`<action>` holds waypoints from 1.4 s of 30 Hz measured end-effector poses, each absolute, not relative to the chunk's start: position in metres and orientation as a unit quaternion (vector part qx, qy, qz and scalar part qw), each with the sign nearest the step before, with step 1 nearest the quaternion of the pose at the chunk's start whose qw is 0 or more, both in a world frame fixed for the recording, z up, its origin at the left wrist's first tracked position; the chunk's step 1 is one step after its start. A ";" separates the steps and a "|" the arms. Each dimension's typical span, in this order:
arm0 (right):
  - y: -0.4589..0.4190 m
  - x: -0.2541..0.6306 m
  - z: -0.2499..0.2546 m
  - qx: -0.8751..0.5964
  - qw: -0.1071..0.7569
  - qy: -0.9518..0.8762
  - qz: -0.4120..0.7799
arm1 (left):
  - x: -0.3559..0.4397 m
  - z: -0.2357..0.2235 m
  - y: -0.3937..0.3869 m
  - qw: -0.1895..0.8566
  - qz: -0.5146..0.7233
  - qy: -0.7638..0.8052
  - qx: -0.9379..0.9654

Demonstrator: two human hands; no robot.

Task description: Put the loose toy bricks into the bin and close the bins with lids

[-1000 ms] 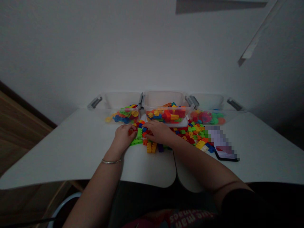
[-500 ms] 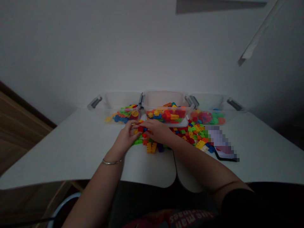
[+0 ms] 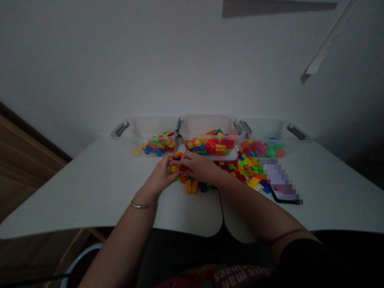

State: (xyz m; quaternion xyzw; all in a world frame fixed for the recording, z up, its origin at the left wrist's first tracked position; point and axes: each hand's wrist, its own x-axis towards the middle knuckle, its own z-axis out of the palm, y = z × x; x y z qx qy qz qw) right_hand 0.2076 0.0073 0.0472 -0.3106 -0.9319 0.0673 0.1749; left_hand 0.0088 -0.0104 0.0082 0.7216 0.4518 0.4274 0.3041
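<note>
OK, fingers of L hand [image 3: 163, 174] and R hand [image 3: 199, 165] curl nr each other round a red brick [image 3: 183, 168]; I can't tell if clamped. Prob. meeting so both steady it. Loose bricks [image 3: 254, 183] on counter [image 3: 105, 192], clear bins [image 3: 207, 125] behind, phone [image 3: 286, 201] far R; R forearm [image 3: 255, 202] blocks some.

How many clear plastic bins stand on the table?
3, in a row beyond the loose bricks: the left bin, the middle bin and the right bin. None appears hidden.
</note>
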 end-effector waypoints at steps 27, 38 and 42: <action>0.048 0.302 0.096 -0.463 0.552 -0.691 -0.059 | -0.006 0.001 -0.001 0.151 0.383 0.473 0.779; 0.045 0.294 0.089 -0.614 0.293 -0.728 -0.084 | -0.004 -0.001 0.001 0.165 0.398 0.476 0.766; 0.041 0.292 0.091 -0.625 0.249 -0.733 -0.101 | -0.004 -0.005 0.002 0.175 0.416 0.484 0.750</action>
